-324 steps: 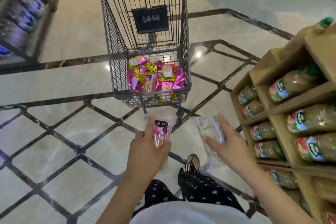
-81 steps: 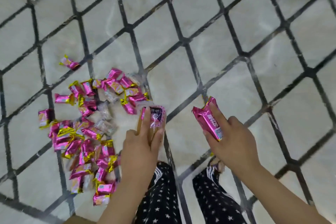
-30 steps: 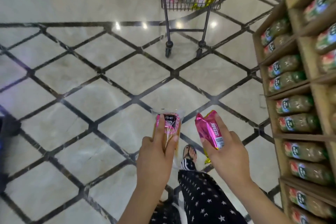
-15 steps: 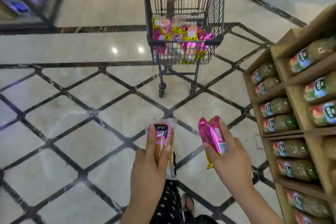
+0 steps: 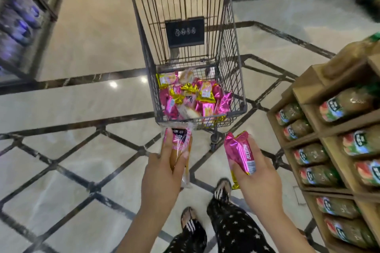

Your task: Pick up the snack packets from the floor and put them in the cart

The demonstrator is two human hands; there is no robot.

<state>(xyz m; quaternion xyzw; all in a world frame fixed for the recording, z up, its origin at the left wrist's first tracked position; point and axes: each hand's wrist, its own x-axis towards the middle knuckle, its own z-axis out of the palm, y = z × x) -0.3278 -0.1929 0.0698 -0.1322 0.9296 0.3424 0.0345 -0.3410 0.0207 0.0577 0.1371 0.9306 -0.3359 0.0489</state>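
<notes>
Currently I see left hand (image 5: 162, 178) gripping clear packet (image 5: 181, 150), right hand (image 5: 257, 181) gripping pink packet (image 5: 240, 153), near cart (image 5: 236, 112).

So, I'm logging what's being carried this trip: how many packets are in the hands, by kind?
Clear packet with pink label, in left hand: 1
Pink foil packet, in right hand: 1
Total: 2

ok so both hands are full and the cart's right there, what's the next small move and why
Probably reach both hands forward over the cart's near rim and let go. The left hand holds a clear packet and the right hand a pink packet, both just short of the rim, and the basket already holds a pile of packets.
</notes>
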